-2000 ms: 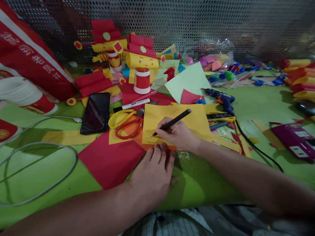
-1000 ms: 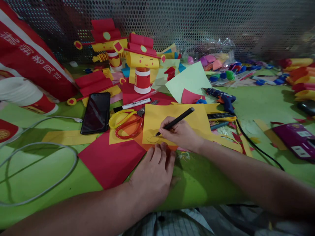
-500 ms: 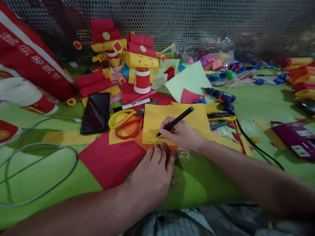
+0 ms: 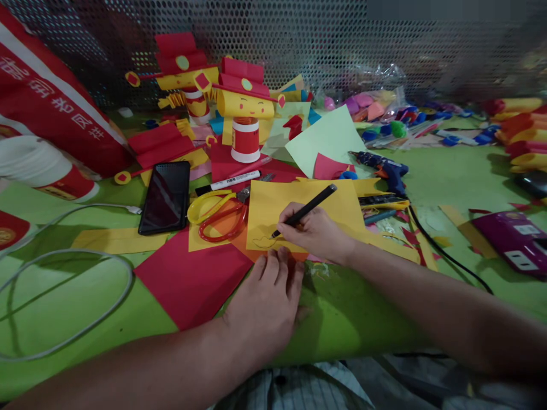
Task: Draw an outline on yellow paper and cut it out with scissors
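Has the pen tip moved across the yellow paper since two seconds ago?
Yes. The pen tip moved slightly right, away from the scissors, along the yellow paper.

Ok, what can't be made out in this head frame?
- Head view: the outline under the black pen on the yellow paper is too small and partly covered by the right hand.
- Left hand hides what its fingertips touch.
- Marker print: too small.
- Far clutter: blurred.

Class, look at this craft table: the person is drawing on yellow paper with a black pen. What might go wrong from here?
1. The left hand presses only the near edge, so the yellow paper may slide on the loose sheets beneath and spoil the line.
2. The right hand rests just beside the fresh line and might smudge it.
3. The glue gun's black cable runs close to the right forearm and may snag.
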Demonstrator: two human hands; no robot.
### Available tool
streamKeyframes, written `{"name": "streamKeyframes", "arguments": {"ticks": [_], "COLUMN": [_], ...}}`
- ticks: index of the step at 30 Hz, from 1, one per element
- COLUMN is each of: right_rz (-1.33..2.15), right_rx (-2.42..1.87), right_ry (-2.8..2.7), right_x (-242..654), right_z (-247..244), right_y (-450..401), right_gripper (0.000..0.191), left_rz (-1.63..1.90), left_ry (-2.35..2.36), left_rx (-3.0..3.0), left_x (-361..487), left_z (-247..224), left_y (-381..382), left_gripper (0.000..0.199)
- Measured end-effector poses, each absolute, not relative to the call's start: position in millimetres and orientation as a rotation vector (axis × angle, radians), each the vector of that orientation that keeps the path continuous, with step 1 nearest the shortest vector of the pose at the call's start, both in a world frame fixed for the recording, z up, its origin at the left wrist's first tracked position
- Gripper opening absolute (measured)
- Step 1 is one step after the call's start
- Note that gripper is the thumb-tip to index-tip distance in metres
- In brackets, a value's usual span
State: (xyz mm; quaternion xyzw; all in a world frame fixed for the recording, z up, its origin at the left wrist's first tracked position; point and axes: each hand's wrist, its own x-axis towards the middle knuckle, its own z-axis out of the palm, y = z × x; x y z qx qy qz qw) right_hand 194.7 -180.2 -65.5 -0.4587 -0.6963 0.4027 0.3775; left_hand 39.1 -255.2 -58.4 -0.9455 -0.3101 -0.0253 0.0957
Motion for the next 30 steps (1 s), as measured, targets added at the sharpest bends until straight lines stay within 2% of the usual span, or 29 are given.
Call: {"name": "streamKeyframes", "arguments": {"ticks": [30], "right_rz": [0.992], "right_rx": [-1.226], "right_ry": [-1.749], "right_x": [196.0], "right_z": [-61.1], "right_y": [-179.5], "right_gripper": [0.009], "left_rz": [-0.066], "left_ry": [-0.909], "left_rx": [-2.785], "left_x": [40.9], "left_z": [-56.8], "left_y": [-253.7], "left_gripper": [0.051]}}
